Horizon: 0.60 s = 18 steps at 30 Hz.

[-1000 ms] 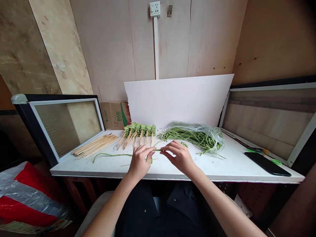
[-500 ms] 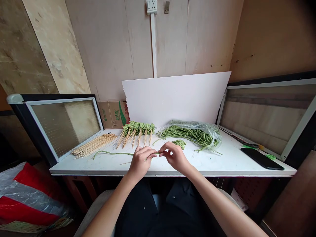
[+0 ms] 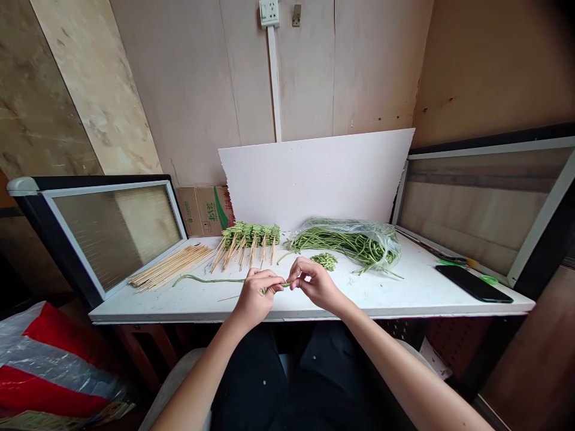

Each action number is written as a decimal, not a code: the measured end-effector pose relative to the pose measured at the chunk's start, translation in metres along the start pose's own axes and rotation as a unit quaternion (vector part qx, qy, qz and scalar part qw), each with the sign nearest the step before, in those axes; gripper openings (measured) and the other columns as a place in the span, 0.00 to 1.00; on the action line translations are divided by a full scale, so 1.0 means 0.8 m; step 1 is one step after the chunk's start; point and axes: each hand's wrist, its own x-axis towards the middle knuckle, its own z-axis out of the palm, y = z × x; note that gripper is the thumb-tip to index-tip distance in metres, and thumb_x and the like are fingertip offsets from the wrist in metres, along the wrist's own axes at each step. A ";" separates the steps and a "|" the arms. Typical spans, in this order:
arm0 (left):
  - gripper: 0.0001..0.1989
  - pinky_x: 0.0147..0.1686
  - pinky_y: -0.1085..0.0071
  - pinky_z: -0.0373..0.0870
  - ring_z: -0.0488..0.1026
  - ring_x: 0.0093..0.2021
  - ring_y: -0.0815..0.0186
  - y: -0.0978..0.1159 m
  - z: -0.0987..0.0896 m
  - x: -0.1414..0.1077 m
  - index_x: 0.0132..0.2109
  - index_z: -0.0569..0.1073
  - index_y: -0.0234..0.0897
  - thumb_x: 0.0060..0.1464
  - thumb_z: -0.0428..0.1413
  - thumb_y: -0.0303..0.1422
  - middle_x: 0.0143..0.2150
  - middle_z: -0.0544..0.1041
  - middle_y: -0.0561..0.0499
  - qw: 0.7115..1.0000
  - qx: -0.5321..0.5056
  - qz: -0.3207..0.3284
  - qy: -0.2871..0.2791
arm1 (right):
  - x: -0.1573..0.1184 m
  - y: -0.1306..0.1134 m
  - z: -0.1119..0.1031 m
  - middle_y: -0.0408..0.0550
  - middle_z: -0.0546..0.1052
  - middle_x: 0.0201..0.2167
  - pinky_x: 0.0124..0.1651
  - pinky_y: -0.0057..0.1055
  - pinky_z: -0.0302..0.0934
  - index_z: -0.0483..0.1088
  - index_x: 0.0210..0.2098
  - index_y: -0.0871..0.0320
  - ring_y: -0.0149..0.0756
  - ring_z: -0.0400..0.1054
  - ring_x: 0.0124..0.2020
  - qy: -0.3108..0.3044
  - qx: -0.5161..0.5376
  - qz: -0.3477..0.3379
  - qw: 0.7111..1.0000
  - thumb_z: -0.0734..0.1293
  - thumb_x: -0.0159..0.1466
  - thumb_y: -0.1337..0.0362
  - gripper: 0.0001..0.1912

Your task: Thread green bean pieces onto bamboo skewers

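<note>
A long green bean (image 3: 206,279) runs leftward from my hands, low over the white table. My left hand (image 3: 259,296) is closed around the bean, its thumb and forefinger pinching it close to one end. Right beside it, my right hand (image 3: 314,282) pinches the bean's short end between thumb and fingertips. Past my right hand lies a small pile of cut bean pieces (image 3: 324,261). Behind that, a clear plastic bag (image 3: 390,239) holds a bundle of long beans (image 3: 341,242). Skewered beans (image 3: 254,230) are stacked at the back, their sticks pointing toward me.
Bare bamboo skewers (image 3: 171,267) lie at the left of the table (image 3: 381,302). A black phone (image 3: 474,284) and a green-handled tool (image 3: 489,279) are at the right. Framed panels (image 3: 117,230) stand on both sides, with a cardboard box (image 3: 204,209) and white board (image 3: 314,179) behind.
Both hands stay together at the bean's end, and slightly more of it shows between the fingertips. The whole view has shifted a little.
</note>
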 end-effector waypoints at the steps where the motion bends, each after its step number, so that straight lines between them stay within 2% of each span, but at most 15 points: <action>1: 0.09 0.45 0.62 0.69 0.78 0.36 0.61 0.002 0.000 0.002 0.39 0.84 0.40 0.63 0.60 0.23 0.35 0.84 0.49 1.000 -0.007 -0.014 0.003 | 0.001 0.000 0.000 0.47 0.76 0.30 0.35 0.32 0.62 0.76 0.28 0.55 0.38 0.69 0.36 0.012 -0.013 -0.008 1.000 0.73 0.69 0.63 0.12; 3: 0.04 0.44 0.63 0.71 0.78 0.37 0.60 0.007 -0.001 0.005 0.39 0.83 0.39 0.63 0.63 0.29 0.36 0.84 0.48 0.998 -0.037 -0.043 0.003 | 0.002 -0.001 -0.001 0.47 0.75 0.29 0.33 0.32 0.60 0.78 0.30 0.53 0.38 0.67 0.35 0.034 -0.042 -0.034 0.998 0.73 0.69 0.63 0.10; 8: 0.07 0.38 0.68 0.75 0.78 0.34 0.63 0.005 0.006 0.014 0.37 0.81 0.36 0.64 0.62 0.33 0.34 0.81 0.48 0.983 -0.152 -0.108 -0.009 | 0.006 0.005 0.001 0.48 0.76 0.30 0.35 0.35 0.60 0.78 0.33 0.52 0.40 0.66 0.36 0.057 -0.101 -0.105 0.988 0.69 0.70 0.71 0.10; 14: 0.07 0.37 0.70 0.75 0.77 0.34 0.65 -0.010 0.018 0.023 0.34 0.80 0.35 0.60 0.59 0.25 0.33 0.81 0.48 0.976 -0.172 -0.134 -0.010 | 0.015 0.014 0.002 0.48 0.75 0.34 0.43 0.39 0.63 0.73 0.32 0.54 0.41 0.67 0.40 0.026 -0.079 -0.095 0.992 0.66 0.67 0.77 0.13; 18: 0.07 0.37 0.69 0.75 0.77 0.33 0.65 -0.015 0.021 0.026 0.33 0.80 0.35 0.59 0.59 0.25 0.32 0.80 0.49 0.973 -0.191 -0.131 0.007 | 0.018 0.016 0.008 0.47 0.75 0.35 0.46 0.39 0.62 0.71 0.30 0.54 0.41 0.68 0.40 0.039 -0.039 -0.081 0.995 0.66 0.65 0.78 0.13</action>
